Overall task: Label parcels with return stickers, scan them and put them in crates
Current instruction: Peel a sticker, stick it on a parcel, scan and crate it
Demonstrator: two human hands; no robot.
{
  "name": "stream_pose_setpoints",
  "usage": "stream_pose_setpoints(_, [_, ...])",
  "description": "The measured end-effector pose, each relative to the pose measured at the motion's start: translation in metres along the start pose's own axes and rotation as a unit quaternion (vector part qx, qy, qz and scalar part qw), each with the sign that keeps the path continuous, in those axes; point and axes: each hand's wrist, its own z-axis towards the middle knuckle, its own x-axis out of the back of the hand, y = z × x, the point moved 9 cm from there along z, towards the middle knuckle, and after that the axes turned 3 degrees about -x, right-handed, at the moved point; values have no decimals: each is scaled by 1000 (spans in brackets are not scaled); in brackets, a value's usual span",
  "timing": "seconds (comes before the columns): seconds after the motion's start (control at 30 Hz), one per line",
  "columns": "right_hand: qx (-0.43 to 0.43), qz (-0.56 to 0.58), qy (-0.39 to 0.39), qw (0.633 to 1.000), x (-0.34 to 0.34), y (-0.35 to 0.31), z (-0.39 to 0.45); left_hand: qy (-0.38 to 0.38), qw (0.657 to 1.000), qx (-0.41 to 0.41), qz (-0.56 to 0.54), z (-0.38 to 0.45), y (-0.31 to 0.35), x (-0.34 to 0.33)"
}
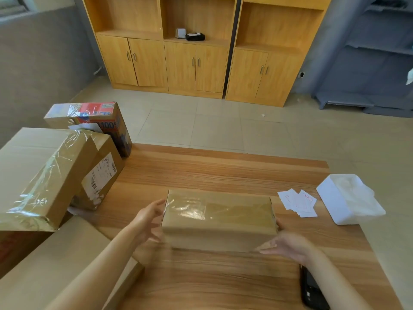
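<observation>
Bench: wood-grain, crowded left.
Hands: our left hand and right hand, fingers spread, flank the taped parcel.
Risk: stickers may lift on glossy tape.

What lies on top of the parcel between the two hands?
Only shiny clear tape shows on the parcel; no sticker is visible. Its underside is hidden against the table.

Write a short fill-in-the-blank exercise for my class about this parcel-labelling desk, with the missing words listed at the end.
1. The left hand and right hand flank one taped ____ parcel.
2. The paper stickers lie on the ____ table.
3. The white box sits to the ____ of the stickers.
4. The black scanner lies beneath the ____ forearm.

Missing words: cardboard; wooden; right; right
</observation>
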Motion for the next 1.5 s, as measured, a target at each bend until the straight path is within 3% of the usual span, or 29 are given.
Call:
stream_pose_setpoints(0.1, [-23,135,10,990,-3,-4,-8,-57,989,126,-55,-7,-14,-17])
stream_pose_setpoints(0.23, [-99,166,15,981,-25,-3,-19,-86,981,173,-2,-19,-21,-42])
stream_pose_setpoints(0.33, [-107,119,5,987,-39,-9,-24,-116,986,110,-52,-21,-13,-58])
stream_pose_setpoints(0.47, [-45,84,4,995,-38,-25,-34,-133,989,-1,-64,-32,10,-61])
stream_pose_setpoints(0.63, [18,68,10,997,-38,-37,-31,-179,966,-184,-8,-27,58,-63])
stream_pose_setpoints(0.77, [87,75,12,993,-38,-51,-33,-176,966,-167,-85,-40,51,-71])
stream_pose_setpoints(0.93, [128,70,1,989,-41,-55,-34,-177,965,-174,-87,-42,46,-73])
stream_pose_setpoints(1.5, [106,7,31,994,-29,-14,19,-118,983,-142,17,9,0,-71])
